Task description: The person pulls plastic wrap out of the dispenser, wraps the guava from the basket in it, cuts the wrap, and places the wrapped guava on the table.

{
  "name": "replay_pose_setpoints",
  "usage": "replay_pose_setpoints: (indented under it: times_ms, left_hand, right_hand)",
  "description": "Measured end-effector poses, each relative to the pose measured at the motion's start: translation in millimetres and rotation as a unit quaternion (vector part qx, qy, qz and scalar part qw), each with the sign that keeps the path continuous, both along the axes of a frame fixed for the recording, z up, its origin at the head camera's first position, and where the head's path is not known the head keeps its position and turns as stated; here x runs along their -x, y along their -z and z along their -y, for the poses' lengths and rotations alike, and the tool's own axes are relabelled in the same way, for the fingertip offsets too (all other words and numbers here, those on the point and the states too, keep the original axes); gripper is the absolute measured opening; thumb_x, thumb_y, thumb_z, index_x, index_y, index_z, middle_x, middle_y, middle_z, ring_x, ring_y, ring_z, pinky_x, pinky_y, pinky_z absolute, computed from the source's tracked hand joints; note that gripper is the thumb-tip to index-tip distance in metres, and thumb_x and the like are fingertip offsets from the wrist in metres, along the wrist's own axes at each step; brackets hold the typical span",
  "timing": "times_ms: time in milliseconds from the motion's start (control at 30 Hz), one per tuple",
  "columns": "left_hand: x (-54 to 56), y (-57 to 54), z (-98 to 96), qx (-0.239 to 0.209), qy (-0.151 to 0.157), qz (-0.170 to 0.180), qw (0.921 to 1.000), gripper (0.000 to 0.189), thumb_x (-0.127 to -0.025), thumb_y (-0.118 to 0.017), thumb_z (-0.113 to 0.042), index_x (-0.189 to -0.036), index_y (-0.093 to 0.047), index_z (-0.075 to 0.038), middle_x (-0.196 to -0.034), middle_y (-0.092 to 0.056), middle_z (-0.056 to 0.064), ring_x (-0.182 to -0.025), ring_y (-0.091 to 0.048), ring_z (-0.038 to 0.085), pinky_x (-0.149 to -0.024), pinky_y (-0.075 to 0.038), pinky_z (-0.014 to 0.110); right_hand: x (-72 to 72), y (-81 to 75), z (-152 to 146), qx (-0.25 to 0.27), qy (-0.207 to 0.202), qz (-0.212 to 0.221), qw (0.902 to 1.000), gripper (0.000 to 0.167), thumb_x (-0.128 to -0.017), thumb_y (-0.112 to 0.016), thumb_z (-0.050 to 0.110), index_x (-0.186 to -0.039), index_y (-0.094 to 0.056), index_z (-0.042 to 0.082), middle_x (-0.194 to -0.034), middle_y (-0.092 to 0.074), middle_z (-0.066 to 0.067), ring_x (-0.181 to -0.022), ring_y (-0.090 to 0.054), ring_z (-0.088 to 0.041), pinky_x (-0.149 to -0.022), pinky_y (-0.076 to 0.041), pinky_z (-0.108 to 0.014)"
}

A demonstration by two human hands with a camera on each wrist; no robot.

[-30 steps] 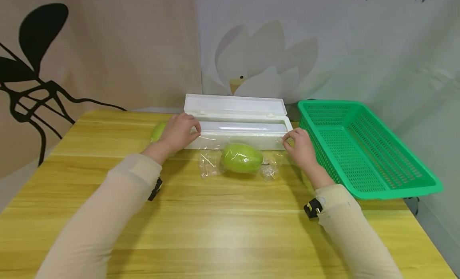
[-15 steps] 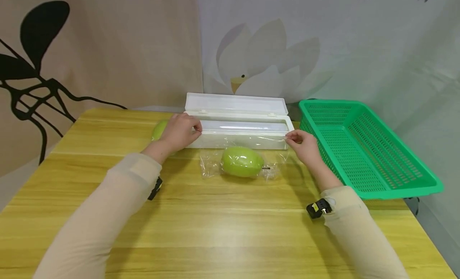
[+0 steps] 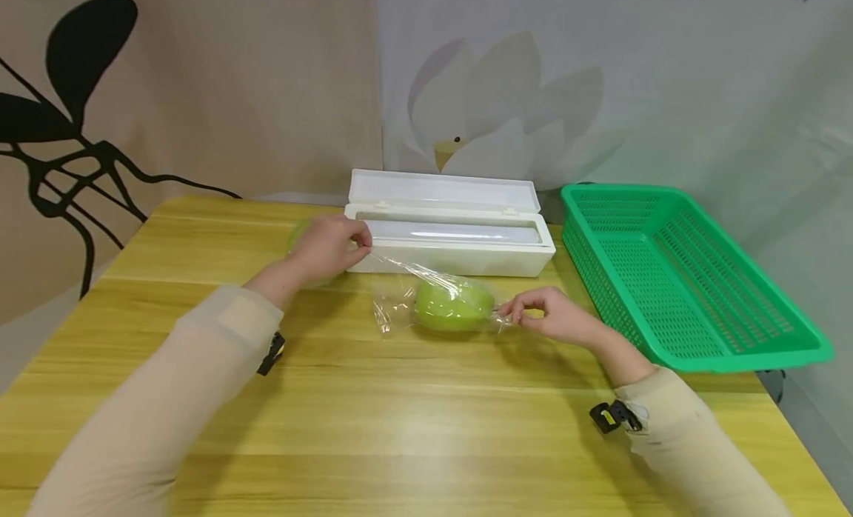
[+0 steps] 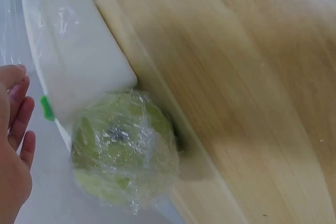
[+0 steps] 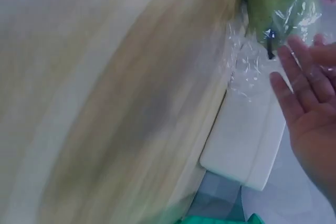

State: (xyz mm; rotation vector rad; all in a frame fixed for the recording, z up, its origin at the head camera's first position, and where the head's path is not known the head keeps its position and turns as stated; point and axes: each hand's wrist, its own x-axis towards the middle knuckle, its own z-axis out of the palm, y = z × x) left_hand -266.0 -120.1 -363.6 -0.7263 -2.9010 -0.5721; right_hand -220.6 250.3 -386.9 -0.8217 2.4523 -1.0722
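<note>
A green pear [image 3: 448, 308] lies on its side mid-table, its stem toward the right. Clear plastic wrap [image 3: 393, 313] drapes over it and crumples at both ends. My left hand [image 3: 326, 247] pinches an upper left corner of the film in front of the white wrap box [image 3: 480, 259]. My right hand [image 3: 553, 315] pinches film beside the stem, with its other fingers spread in the right wrist view. The film stretches diagonally between both hands across the pear. A second pear [image 4: 123, 148], wrapped in film, sits under my left wrist, mostly hidden in the head view.
The box stands at the table's back edge, lid [image 3: 446, 189] raised, with a film roll [image 3: 453, 232] inside. A green plastic basket [image 3: 666, 302] stands at the right. A printed curtain [image 3: 266, 80] hangs behind the wooden table [image 3: 400, 443].
My right hand has come down and toward me from the box's right end to the pear's stem, drawing the film over the pear. My left hand stays near the box's left end.
</note>
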Motion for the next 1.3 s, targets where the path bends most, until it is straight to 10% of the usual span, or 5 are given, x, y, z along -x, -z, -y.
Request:
replay_pose_setpoints:
  times_ms: [233, 633, 967, 1300]
  left_hand:
    - [-15.2, 8.3, 0.8, -0.007, 0.062, -0.023, 0.9978, 0.004, -0.083, -0.068, -0.011, -0.08, -0.065, -0.011, -0.082, -0.069, 0.002, -0.084, -0.063, 0.023, -0.089, -0.045, 0.043]
    - [-14.3, 7.3, -1.3, -0.004, 0.056, -0.017, 0.9983, 0.004, -0.084, -0.065, -0.008, -0.08, -0.065, -0.009, -0.084, -0.069, 0.003, -0.086, -0.063, 0.025, -0.088, -0.045, 0.042]
    - [-13.6, 2.6, -2.4, -0.006, 0.06, -0.018, 0.998, 0.005, -0.084, -0.065, -0.01, -0.083, -0.065, -0.006, -0.085, -0.07, 0.003, -0.086, -0.063, 0.024, -0.087, -0.045, 0.042]
    - [-30.3, -4.3, -1.6, -0.127, 0.074, 0.085, 0.9855, 0.008, -0.076, -0.063, -0.001, -0.078, -0.063, -0.009, -0.085, -0.066, 0.004, -0.09, -0.06, 0.024, -0.086, -0.048, 0.042]
  right_hand:
    - [5.4, 0.9, 2.5, -0.099, -0.019, -0.071, 0.9924, 0.009, -0.08, -0.057, -0.001, -0.075, -0.062, 0.004, -0.111, -0.069, -0.013, -0.109, -0.06, -0.036, -0.092, -0.048, -0.049]
    - [5.3, -11.3, 22.4, -0.135, 0.036, -0.127, 0.9819, 0.019, -0.084, -0.069, 0.015, -0.096, -0.063, 0.002, -0.08, -0.068, -0.006, -0.076, -0.062, -0.021, -0.073, -0.05, -0.038]
    - [-0.5, -25.0, 53.1, -0.181, -0.056, -0.176, 0.966, 0.095, -0.074, -0.078, 0.036, -0.146, -0.026, 0.002, -0.149, -0.031, -0.02, -0.136, -0.031, -0.037, -0.112, -0.026, -0.052]
    - [-5.4, -17.4, 69.6, -0.269, -0.056, -0.208, 0.9387, 0.096, -0.077, -0.073, 0.044, -0.145, -0.025, -0.004, -0.149, -0.033, -0.019, -0.131, -0.041, -0.036, -0.111, -0.028, -0.052]
